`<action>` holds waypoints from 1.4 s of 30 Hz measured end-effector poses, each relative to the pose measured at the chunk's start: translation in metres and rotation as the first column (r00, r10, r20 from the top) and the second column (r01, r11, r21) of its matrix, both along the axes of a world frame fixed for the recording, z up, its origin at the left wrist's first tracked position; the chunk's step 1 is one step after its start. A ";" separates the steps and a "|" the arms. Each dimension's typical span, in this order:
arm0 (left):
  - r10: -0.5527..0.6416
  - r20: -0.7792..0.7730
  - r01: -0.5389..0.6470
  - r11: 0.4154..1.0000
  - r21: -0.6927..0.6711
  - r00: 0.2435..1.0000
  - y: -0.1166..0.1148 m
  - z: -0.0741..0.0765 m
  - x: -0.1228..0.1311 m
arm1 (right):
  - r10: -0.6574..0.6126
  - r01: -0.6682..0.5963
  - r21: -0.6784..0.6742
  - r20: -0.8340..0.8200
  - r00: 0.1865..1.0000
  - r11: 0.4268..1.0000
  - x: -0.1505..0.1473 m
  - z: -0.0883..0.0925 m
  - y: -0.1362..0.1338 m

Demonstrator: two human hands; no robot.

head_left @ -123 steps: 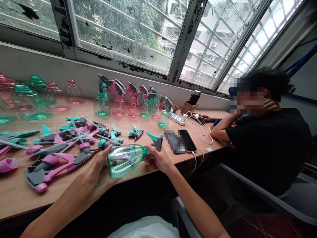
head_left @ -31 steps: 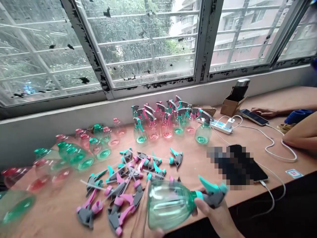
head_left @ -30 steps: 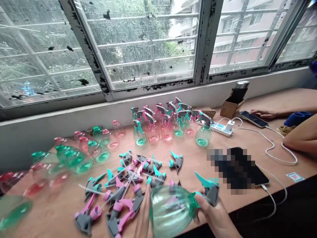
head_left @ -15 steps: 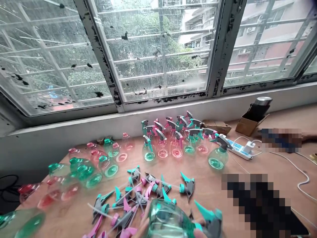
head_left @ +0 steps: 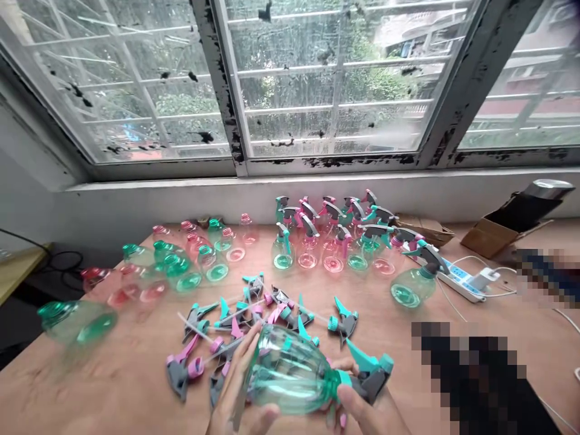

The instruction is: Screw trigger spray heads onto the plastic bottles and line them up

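A clear green bottle [head_left: 290,374] lies sideways in front of me, its neck toward the right. My left hand [head_left: 232,386] is closed around its base end, thumb along the near side. At the neck, my right hand [head_left: 365,405] pinches the teal collar of a grey-and-teal trigger spray head [head_left: 378,374], which sits on the bottle's mouth. Whether the collar is fully screwed down I cannot tell. Just beyond my hands lies a pile of loose trigger heads [head_left: 244,314], teal and pink, with thin tubes; the bottle hides part of it.
Several open green and red bottles [head_left: 176,266] stand at the left. Bottles fitted with spray heads [head_left: 333,257] are grouped by the window wall. A power strip [head_left: 462,281], an open cardboard box [head_left: 487,241] and blurred dark items occupy the right.
The view has shifted, bringing more of my hands into sight. The bottle with its spray head appears higher in the picture and slightly left, still held by both hands.
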State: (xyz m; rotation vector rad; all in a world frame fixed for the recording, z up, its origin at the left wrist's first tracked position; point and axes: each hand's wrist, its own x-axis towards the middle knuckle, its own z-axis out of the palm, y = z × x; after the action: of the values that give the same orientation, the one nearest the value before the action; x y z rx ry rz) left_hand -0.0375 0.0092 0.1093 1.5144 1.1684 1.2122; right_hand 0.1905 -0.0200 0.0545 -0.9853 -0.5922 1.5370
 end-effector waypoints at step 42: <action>0.014 0.176 0.029 0.970 -0.241 0.984 -0.005 0.000 0.019 | -0.278 0.103 0.300 0.630 0.725 0.948 0.008 0.021 -0.015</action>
State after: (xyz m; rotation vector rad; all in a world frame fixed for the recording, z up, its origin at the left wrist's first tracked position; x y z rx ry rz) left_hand -0.0187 0.0045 0.1088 1.2027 1.1450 1.1283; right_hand 0.1985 -0.0350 0.0753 -1.3593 -1.1184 0.8576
